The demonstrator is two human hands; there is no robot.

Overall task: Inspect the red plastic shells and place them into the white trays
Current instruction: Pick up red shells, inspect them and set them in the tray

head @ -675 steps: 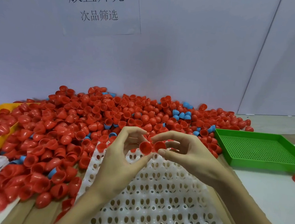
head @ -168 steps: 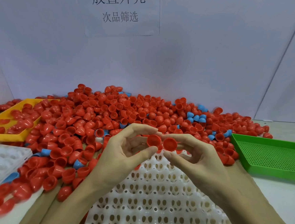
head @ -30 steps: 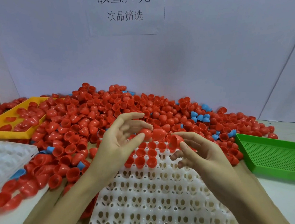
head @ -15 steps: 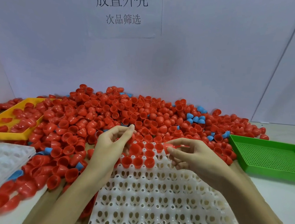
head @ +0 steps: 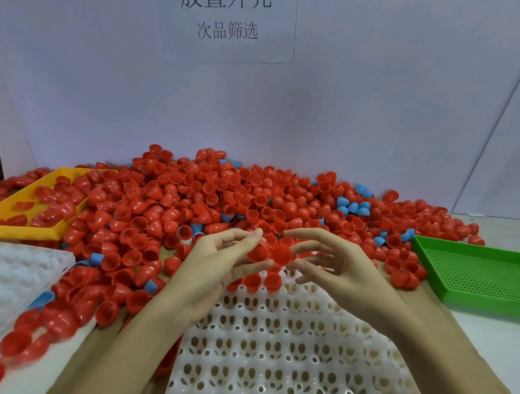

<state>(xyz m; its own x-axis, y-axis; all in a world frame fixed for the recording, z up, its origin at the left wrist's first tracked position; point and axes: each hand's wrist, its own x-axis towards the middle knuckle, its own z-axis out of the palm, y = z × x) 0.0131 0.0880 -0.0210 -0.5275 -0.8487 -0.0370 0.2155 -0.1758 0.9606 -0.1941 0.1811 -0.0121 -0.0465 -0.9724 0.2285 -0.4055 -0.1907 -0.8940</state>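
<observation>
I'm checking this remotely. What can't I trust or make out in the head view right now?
- Far rows of the white tray: hidden by both hands, so the count of seated shells can't be told.
- Right hand grip on its red shell: the shell hides the fingertips.
- Shell flaws: too small to see.
- Second white tray and nearby shells: blurred, cut off by the left edge.
- Green tray: cut off by the right edge.

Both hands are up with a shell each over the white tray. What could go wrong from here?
1. The left hand and right hand pinch their shells only at the fingertips; one could slip and drop onto the tray.
2. The pile crowds the tray's far edge, so uninspected shells may roll in.
3. Blue shells in the pile could get picked up.
</observation>
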